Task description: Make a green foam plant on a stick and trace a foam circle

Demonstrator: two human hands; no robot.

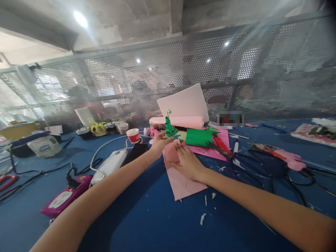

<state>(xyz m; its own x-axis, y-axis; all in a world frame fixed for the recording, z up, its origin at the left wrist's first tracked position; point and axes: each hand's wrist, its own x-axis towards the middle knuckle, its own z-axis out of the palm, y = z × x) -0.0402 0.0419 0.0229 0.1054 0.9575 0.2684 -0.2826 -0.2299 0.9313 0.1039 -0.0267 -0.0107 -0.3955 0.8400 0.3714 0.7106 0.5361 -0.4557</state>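
Near the middle of the desk my left hand (159, 144) is closed, its fingers together at the base of a green paper spiral (170, 128) with a small pale green ball on a thin stem on top. My right hand (188, 161) lies with fingers stretched over a pale pink paper sheet (183, 185). Under its fingertips is a smaller, raised pink paper piece (172, 153); whether it is folded or separate, I cannot tell. Just beyond my right hand is a curved green paper sheet (198, 137), with bright pink paper (222, 154) beneath it.
Scissors (223, 151) and a pink glue gun (288, 157) with cables lie at right. On the left are a red paper cup (133, 135), a black phone (135, 155), a white device (111, 164) and a magenta power strip (68, 196). A perforated metal screen (118, 77) stands behind.
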